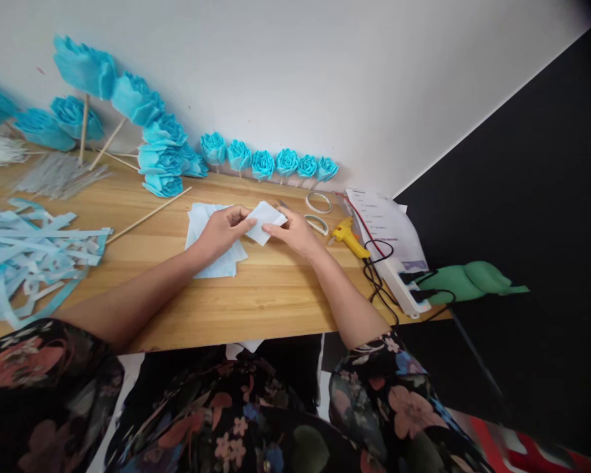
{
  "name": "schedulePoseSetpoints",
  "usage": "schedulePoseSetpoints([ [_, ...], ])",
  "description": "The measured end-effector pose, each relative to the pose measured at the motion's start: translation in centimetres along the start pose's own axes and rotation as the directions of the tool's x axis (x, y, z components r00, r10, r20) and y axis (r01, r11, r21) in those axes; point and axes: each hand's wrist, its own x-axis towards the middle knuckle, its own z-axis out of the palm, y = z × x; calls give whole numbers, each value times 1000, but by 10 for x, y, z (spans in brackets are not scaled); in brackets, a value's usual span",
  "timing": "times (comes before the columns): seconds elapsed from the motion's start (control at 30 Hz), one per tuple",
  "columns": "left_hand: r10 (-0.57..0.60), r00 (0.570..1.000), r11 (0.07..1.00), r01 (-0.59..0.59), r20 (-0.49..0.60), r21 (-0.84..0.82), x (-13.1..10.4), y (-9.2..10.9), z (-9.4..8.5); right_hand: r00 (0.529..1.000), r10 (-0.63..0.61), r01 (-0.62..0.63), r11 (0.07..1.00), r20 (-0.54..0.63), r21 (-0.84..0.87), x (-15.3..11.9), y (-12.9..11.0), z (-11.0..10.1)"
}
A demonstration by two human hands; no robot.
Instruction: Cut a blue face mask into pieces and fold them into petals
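Between my two hands is a small pale folded sheet [264, 221], raised over the wooden table. My left hand [225, 230] pinches its left edge between thumb and fingers. On the right side, my right hand [291, 228] grips the same sheet, thumb on top. Larger light blue sheets [217, 264] lie in a loose stack on the table, partly under my left hand. Scissors [280, 204] are partly hidden behind my right hand. Two rolls of tape [318, 202] sit just beyond it.
Blue paper flowers [262, 165] line the wall, with larger ones [162, 157] at left. Light blue strips [34, 253] cover the table's left end. A thin stick [150, 215] lies nearby. On the right are a yellow glue gun [349, 238], black cables, a power strip [398, 284] and printed paper [387, 226].
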Motion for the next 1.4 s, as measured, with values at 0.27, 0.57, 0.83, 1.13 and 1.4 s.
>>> schedulePoseSetpoints([
  [0.27,-38,999,969,38,-5,243,-2,12,-2,998,25,-39,970,63,241,-1,-14,-4],
  [0.57,-109,993,994,109,-53,-7,-4,10,1,993,-9,24,991,-116,130,-1,-9,2],
  [0.83,-144,990,985,144,-7,98,-7,15,2,985,-33,66,980,-171,189,-1,-11,3],
  [1.13,-144,990,976,142,2,165,-8,25,2,983,-29,57,987,-181,151,-1,-6,1],
  [1.4,-125,992,975,118,27,188,-7,24,1,987,-28,50,989,-159,136,-1,-7,0],
])
